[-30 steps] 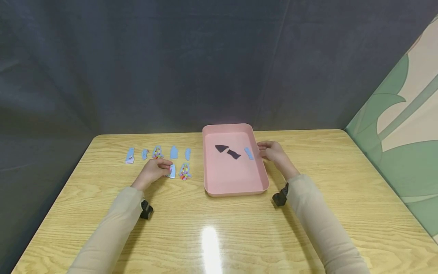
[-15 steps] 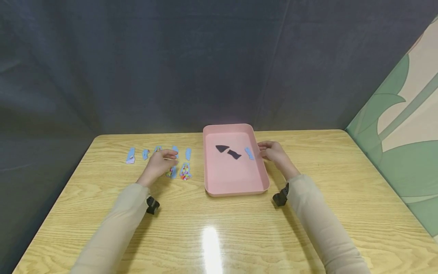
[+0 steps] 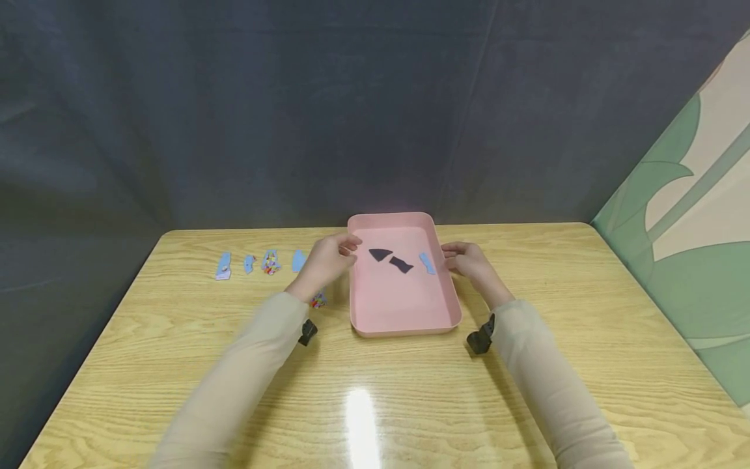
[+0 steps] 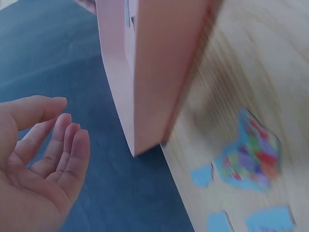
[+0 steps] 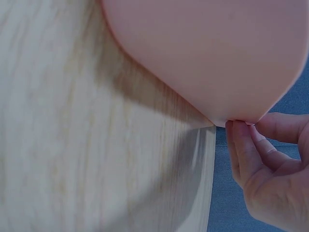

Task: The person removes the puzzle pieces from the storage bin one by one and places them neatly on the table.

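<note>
My left hand [image 3: 328, 259] is at the left rim of a pink tray [image 3: 404, 319] in the head view. The left wrist view shows that hand [image 4: 46, 164] with loosely curled fingers, nothing between them, and the tray's wall [image 4: 159, 72] beside it. My right hand [image 3: 469, 259] touches the tray's right side; in the right wrist view its fingertips [image 5: 237, 126] meet the tray's outer wall. Inside the tray lie two dark flat pieces [image 3: 380, 254] [image 3: 401, 264] and a light blue one [image 3: 426, 263], like puzzle pieces.
Left of the tray, several blue puzzle pieces lie in a row, among them a plain one [image 3: 299, 260], a multicoloured one [image 3: 271, 262] and a tall one [image 3: 223, 266]. Another multicoloured piece [image 3: 318, 300] is partly behind my left arm. A dark curtain [image 3: 305, 117] hangs behind the table.
My left hand has moved right, away from the puzzle pieces and up to the tray's left rim. The right hand and the tray have stayed in place.
</note>
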`<action>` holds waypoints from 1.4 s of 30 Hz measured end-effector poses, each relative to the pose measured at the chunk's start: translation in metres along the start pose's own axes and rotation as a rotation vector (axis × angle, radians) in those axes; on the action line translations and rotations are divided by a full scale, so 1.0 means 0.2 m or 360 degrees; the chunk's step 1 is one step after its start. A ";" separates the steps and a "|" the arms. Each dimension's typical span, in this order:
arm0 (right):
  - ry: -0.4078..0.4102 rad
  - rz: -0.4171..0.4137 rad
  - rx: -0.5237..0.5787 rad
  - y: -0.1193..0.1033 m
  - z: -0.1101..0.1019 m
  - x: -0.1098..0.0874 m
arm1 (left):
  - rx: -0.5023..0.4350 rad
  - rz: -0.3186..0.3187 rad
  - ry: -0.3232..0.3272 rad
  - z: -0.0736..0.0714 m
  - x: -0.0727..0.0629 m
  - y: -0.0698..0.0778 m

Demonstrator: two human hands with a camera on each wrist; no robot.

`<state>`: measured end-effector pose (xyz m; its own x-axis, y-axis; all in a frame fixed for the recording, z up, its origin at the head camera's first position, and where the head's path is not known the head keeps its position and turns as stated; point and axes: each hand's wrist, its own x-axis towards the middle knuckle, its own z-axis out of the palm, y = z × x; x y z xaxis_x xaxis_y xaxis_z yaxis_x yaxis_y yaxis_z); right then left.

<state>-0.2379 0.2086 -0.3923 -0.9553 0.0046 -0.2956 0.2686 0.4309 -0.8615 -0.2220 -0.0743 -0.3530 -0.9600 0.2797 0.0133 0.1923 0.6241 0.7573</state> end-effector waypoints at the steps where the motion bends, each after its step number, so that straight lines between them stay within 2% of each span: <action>1: 0.0003 0.0011 -0.0001 0.00 0.00 0.00 | -0.0005 0.0008 -0.0012 0.01 0.01 0.01; 8: 0.0004 0.0007 0.0004 0.00 0.00 0.00 | -0.0029 0.0037 -0.0027 0.11 0.10 0.11; 14: -0.0002 -0.0018 -0.0010 0.01 0.00 -0.01 | -0.0038 0.0073 -0.0036 0.18 0.14 0.19; 21: 0.0013 0.0016 0.0000 0.00 0.00 -0.01 | -0.0068 0.0085 -0.0045 0.25 0.20 0.25; 33: 0.0017 0.0000 -0.0001 0.01 0.00 -0.02 | -0.0146 0.0054 0.0022 0.42 0.28 0.23; 42: 0.0027 0.0043 0.0012 0.00 0.00 -0.01 | -0.0126 0.0049 0.0000 0.42 0.29 0.20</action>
<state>-0.2363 0.2086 -0.3907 -0.9497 0.0315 -0.3115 0.2950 0.4237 -0.8564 -0.2521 0.0287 -0.3767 -0.9538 0.2981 0.0376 0.2054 0.5556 0.8057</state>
